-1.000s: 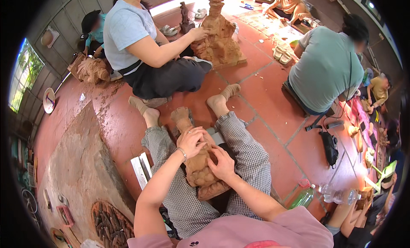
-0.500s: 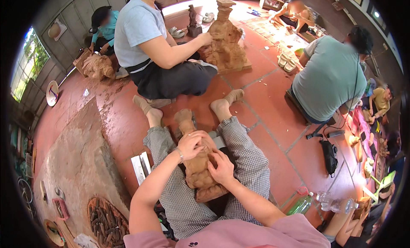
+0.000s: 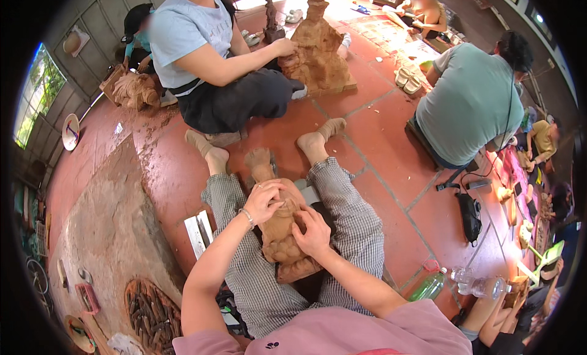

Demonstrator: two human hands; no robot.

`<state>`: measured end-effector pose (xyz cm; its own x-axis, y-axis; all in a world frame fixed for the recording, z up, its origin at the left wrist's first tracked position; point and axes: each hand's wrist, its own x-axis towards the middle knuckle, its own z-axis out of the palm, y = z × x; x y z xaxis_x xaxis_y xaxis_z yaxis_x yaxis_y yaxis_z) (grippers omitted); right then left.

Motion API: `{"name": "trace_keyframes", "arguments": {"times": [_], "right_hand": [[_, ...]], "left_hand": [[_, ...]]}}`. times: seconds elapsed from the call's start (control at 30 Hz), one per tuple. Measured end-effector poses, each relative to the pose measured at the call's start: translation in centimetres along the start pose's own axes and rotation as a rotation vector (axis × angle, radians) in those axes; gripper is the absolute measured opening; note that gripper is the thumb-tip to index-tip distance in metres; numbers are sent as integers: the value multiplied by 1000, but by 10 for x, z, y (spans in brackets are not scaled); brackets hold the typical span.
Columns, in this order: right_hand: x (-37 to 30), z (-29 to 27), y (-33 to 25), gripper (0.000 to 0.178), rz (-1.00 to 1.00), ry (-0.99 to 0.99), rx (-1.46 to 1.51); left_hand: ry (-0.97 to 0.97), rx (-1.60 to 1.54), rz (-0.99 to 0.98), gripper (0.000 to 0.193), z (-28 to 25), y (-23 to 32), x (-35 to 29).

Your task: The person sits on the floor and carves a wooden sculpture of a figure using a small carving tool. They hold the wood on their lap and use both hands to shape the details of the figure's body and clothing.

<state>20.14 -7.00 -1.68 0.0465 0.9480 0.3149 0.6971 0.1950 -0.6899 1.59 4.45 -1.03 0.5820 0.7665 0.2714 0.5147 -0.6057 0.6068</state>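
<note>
1. Brown all over, a lumpy figure [image 3: 281, 242] lies between two legs in checked pants [image 3: 361, 214], in the middle of the frame. Its narrow end points to the top of the frame, and its wide end points to the bottom.
2. The left hand [image 3: 263, 202] lies over the upper part of the figure. Its fingers are bent and a little apart, with a gap between them and the thumb. A thin bracelet [image 3: 246, 218] is on that wrist.
3. The right hand [image 3: 313, 234] touches the figure's right side, lower down. Its fingers are bent and a bit spread. I cannot tell how hard either hand pushes.
4. Red tiles [image 3: 428, 233] make the floor. On the left side of the frame is a big flat stone [image 3: 116, 226]. At the lower left are a pile of dark tools [image 3: 150, 309] and a pink basket [image 3: 87, 299].
5. At the lower right, a green bottle [image 3: 431, 286] is just beside a clear bottle [image 3: 486, 286]. A black bag [image 3: 469, 219] lies above them.
6. At the top, a person in a light blue shirt [image 3: 189, 43] has a hand on a tall brown carving [image 3: 315, 62]. At the upper right, a person in a green shirt [image 3: 471, 98] sits near pale sandals [image 3: 406, 80].
</note>
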Motion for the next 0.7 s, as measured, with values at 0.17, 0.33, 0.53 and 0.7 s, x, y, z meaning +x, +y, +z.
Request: {"name": "trace_keyframes", "arguments": {"times": [0.17,0.33,0.53,0.7], "right_hand": [[2,3,-1,31,-5,-28,21],[1,-3,4,28,-22,-3,28],[2,-2,-1,26,-6,18,28],[2,-4,2,27,3,-37,70]], "left_hand": [[-5,66,8,23,21,11,18],[10,-48,-25,27,7,-2,0],[12,-39,30,25,8,4,13],[-29,-85,-10,26,2,-1,5]]}}
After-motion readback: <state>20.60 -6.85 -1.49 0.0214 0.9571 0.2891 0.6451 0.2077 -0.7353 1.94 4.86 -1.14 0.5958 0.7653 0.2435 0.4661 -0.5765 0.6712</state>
